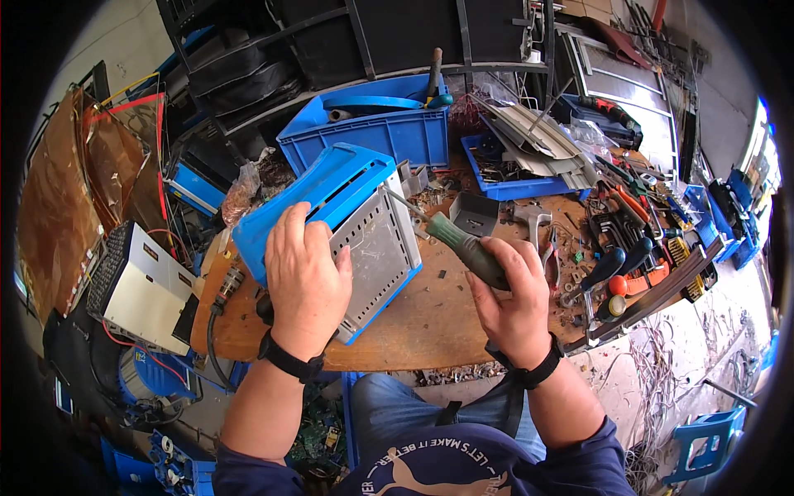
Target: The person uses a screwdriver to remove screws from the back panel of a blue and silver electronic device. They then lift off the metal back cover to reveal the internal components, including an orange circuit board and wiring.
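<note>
**Blue-cased unit held, screwdriver applied**

The blue and grey metal unit [356,223] is tilted on the wooden workbench [430,322], gripped from above by the left hand [304,277]. The green-handled screwdriver [459,241] is clenched in the right hand [514,298], its tip set against the unit's upper right corner. Loose hand tools [628,248] are scattered further right.

Blue-and-grey perforated metal casing [356,223], dark green screwdriver handle [467,248], blue crate [389,132], brown worktop [413,318]
</note>
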`<state>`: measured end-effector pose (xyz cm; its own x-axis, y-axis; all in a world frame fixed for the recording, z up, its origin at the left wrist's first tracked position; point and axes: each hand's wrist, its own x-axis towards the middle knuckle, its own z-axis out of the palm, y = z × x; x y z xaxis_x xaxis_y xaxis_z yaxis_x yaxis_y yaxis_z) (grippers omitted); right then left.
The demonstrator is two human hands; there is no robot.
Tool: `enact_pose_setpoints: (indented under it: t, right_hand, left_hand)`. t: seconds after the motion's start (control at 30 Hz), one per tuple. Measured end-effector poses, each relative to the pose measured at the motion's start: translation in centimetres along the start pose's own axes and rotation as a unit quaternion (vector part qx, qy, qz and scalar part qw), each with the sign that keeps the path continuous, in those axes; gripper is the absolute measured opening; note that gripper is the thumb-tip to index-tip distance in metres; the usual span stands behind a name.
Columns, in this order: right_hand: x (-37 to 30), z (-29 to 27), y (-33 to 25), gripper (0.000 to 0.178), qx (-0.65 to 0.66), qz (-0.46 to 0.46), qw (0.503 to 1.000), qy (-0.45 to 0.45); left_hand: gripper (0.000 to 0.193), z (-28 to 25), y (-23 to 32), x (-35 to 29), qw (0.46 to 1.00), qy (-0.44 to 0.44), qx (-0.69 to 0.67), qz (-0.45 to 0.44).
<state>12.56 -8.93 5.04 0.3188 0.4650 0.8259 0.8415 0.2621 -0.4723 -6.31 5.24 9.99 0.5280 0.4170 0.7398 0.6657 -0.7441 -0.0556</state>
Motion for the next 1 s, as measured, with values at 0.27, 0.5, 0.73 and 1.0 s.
enact_pose_setpoints:
  t: [0.27, 0.5, 0.73, 1.0]
  right_hand:
    - [0.8, 0.1, -0.7, 0.039, 0.326, 0.349, 0.878, 0.028]
    - [1.0, -0.5, -0.2, 0.032, 0.053, 0.119, 0.992, -0.001]
    - [1.8, -0.3, -1.1, 0.04, 0.128, 0.24, 0.962, 0.005]
    - [2.0, 0.1, -1.1, 0.046, 0.077, 0.15, 0.984, 0.05]
  left_hand:
    - [0.03, 0.2, -0.1, -0.1, 1.0, 0.004, 0.006, -0.001]
    - [0.026, 0.3, -0.1, 0.0, 1.0, 0.013, 0.006, -0.004]
    - [0.023, 0.2, -0.2, 0.1, 1.0, 0.015, 0.01, -0.002]
    - [0.024, 0.5, -0.6, 0.1, 0.999, 0.028, 0.011, 0.018]
